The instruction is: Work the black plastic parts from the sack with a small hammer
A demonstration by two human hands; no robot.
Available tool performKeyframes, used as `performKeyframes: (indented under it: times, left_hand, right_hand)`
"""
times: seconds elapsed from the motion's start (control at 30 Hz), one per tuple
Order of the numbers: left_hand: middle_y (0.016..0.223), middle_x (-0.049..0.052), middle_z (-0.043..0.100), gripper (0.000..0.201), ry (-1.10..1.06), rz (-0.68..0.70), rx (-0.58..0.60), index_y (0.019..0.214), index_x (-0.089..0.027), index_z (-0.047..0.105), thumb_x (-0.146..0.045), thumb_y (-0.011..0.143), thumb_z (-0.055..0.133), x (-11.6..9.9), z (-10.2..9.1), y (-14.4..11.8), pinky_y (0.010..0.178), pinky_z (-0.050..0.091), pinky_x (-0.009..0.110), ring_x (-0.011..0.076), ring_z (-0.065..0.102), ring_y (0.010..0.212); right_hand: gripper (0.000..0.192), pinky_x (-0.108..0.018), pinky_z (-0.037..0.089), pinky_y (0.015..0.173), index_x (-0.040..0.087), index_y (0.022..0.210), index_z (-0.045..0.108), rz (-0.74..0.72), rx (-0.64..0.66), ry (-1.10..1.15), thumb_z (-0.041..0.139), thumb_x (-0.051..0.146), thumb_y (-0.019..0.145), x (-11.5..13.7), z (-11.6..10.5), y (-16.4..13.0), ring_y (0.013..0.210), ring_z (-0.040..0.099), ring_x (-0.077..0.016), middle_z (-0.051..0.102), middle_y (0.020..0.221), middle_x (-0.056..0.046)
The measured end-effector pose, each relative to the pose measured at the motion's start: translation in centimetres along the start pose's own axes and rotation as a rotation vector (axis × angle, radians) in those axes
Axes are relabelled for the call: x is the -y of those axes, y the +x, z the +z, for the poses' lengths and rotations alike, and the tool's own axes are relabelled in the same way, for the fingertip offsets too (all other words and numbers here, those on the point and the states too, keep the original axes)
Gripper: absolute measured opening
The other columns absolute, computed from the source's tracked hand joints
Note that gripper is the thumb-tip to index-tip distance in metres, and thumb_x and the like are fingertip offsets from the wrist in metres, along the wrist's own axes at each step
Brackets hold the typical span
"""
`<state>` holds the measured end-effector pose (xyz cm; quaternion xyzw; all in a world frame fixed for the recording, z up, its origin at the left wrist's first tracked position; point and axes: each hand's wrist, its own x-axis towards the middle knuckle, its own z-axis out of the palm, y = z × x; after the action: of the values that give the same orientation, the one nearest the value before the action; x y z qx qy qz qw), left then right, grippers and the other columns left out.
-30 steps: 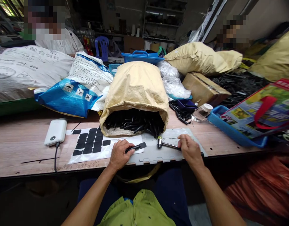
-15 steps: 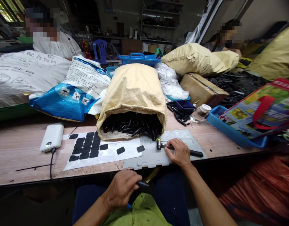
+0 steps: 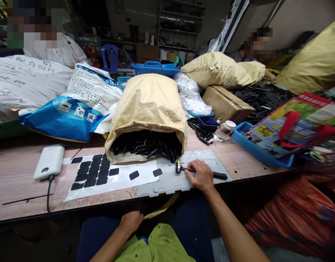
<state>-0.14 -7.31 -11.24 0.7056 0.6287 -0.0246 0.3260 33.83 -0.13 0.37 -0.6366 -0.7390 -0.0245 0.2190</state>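
Note:
My right hand lies over the handle of a small hammer, its fingers curled round it. The hammer lies on a grey sheet at the table's front edge, head to the left. My left hand is low in front of the table, by my lap; its fingers are in shadow, and whatever they may hold is hidden. Ahead of my hands, a tan sack lies with its mouth towards me, full of slim black pieces. White backing paper left of the hammer carries black rounded patches.
A white power bank with a cable is at left, near a blue-and-white sack. To the right are a jar, a cardboard box and a blue basket holding a colourful bag. Two people sit across the table.
My left hand has dropped down and left, and the black piece that was in it no longer shows. The right hand stays at the hammer. The whole view has turned slightly right.

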Motion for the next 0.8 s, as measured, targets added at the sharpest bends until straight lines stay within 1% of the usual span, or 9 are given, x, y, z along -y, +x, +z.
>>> performKeyframes:
  times: [0.1,0.17,0.27,0.33,0.4,0.5,0.57,0.7,0.8]
  left_hand:
    - [0.11,0.008,0.075,0.034,0.054,-0.006,0.069,0.119,-0.03,0.069,-0.027,0.09,0.053,0.3,0.4,-1.2,0.096,0.052,0.042,0.0302,0.069,0.112]
    - [0.111,0.008,0.075,0.033,0.051,0.031,0.04,0.12,-0.029,0.07,-0.029,0.093,0.051,-0.1,0.3,-2.5,0.094,0.053,0.041,0.0295,0.07,0.109]
    - [0.105,0.009,0.075,0.034,-0.014,0.283,-0.128,0.121,-0.029,0.071,-0.032,0.1,0.044,-2.2,-1.3,-4.6,0.089,0.054,0.041,0.0264,0.071,0.098]
    - [0.103,0.01,0.075,0.032,-0.065,0.51,-0.288,0.119,-0.031,0.072,-0.033,0.101,0.046,-4.5,-3.5,-5.4,0.087,0.054,0.043,0.0251,0.07,0.094]
    - [0.099,0.01,0.075,0.029,-0.116,0.61,-0.486,0.119,-0.03,0.072,-0.032,0.099,0.051,-7.0,-6.4,-4.7,0.084,0.054,0.043,0.025,0.069,0.09]
    - [0.098,0.009,0.072,0.025,-0.178,0.464,-0.79,0.113,-0.027,0.072,-0.033,0.099,0.052,-10.2,-11.3,-0.8,0.088,0.053,0.042,0.0253,0.065,0.094]
    - [0.097,0.008,0.069,0.024,-0.147,0.352,-0.89,0.111,-0.023,0.072,-0.034,0.097,0.056,-11.4,-14.0,2.8,0.089,0.051,0.04,0.0255,0.062,0.096]
    - [0.096,0.009,0.063,0.021,0.025,0.243,-0.844,0.098,-0.024,0.077,-0.041,0.088,0.069,-12.2,-16.6,8.0,0.084,0.048,0.04,0.0285,0.056,0.097]
    - [0.1,0.01,0.062,0.017,0.095,0.234,-0.797,0.095,-0.024,0.078,-0.037,0.084,0.073,-11.9,-16.7,8.5,0.083,0.045,0.041,0.0313,0.053,0.102]
  right_hand:
    - [0.011,-0.033,0.036,0.08,0.023,0.086,0.061,0.0,-0.001,0.01,0.067,0.032,0.085,0.0,0.0,0.0,0.087,0.055,-0.022,0.064,0.088,-0.003]
    - [0.011,-0.033,0.036,0.08,0.023,0.086,0.061,0.002,-0.003,0.014,0.067,0.032,0.085,0.1,0.0,0.0,0.086,0.054,-0.0219,0.064,0.088,-0.003]
    - [0.011,-0.033,0.036,0.079,0.023,0.086,0.061,0.003,-0.008,0.019,0.067,0.032,0.085,0.0,0.1,0.0,0.085,0.054,-0.0218,0.064,0.088,-0.003]
    - [0.011,-0.033,0.036,0.079,0.023,0.086,0.061,0.003,-0.011,0.021,0.067,0.032,0.085,0.0,0.1,0.0,0.086,0.054,-0.0219,0.064,0.088,-0.003]
    - [0.011,-0.034,0.036,0.08,0.023,0.086,0.061,0.003,-0.013,0.021,0.067,0.032,0.085,0.0,0.2,0.0,0.086,0.054,-0.0219,0.065,0.089,-0.003]
    - [0.011,-0.034,0.036,0.08,0.023,0.085,0.061,0.001,-0.016,0.019,0.067,0.033,0.085,0.0,0.2,0.1,0.085,0.054,-0.0218,0.064,0.088,-0.003]
    - [0.011,-0.033,0.036,0.079,0.023,0.085,0.061,-0.002,-0.017,0.018,0.067,0.033,0.085,0.0,0.1,0.0,0.085,0.054,-0.0218,0.064,0.087,-0.003]
    - [0.011,-0.033,0.036,0.078,0.023,0.085,0.062,-0.008,-0.023,0.017,0.066,0.033,0.085,0.0,0.0,0.0,0.085,0.055,-0.0218,0.064,0.087,-0.003]
    - [0.011,-0.033,0.036,0.078,0.023,0.085,0.062,-0.007,-0.029,0.017,0.066,0.033,0.085,0.0,0.1,0.0,0.086,0.055,-0.0219,0.064,0.087,-0.003]
